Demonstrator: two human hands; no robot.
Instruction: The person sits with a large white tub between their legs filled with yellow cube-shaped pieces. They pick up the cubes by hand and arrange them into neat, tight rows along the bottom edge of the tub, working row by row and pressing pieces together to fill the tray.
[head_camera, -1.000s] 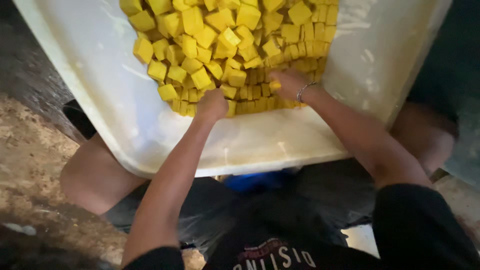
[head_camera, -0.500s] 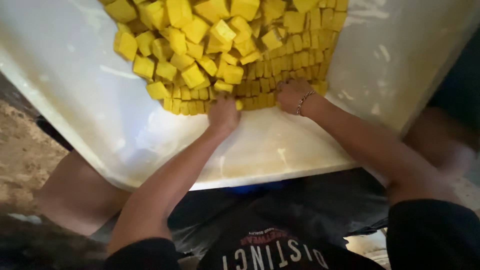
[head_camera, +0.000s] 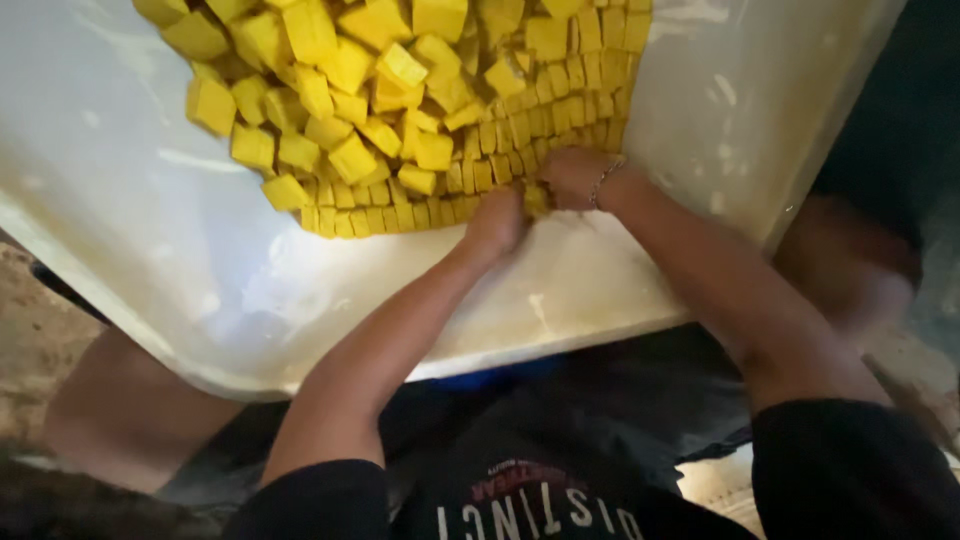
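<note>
- Large white plastic tub (head_camera: 150, 250): tilted across the person's lap; pile of small yellow cubes (head_camera: 400, 110) heaped within
- Left hand (head_camera: 495, 222): fingers curled at the pile's near edge; grasp unclear
- Right hand (head_camera: 572, 176): wristband; fingers pressed into stacked rows; best kept flush, pushed evenly

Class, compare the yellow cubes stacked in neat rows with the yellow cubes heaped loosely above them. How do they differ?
The neat rows stand edge to edge and aligned; the loose cubes lie tilted at all angles. The rows lie by both hands; the heap lies farther away. Both are yellow and sit in the white tub.
</note>
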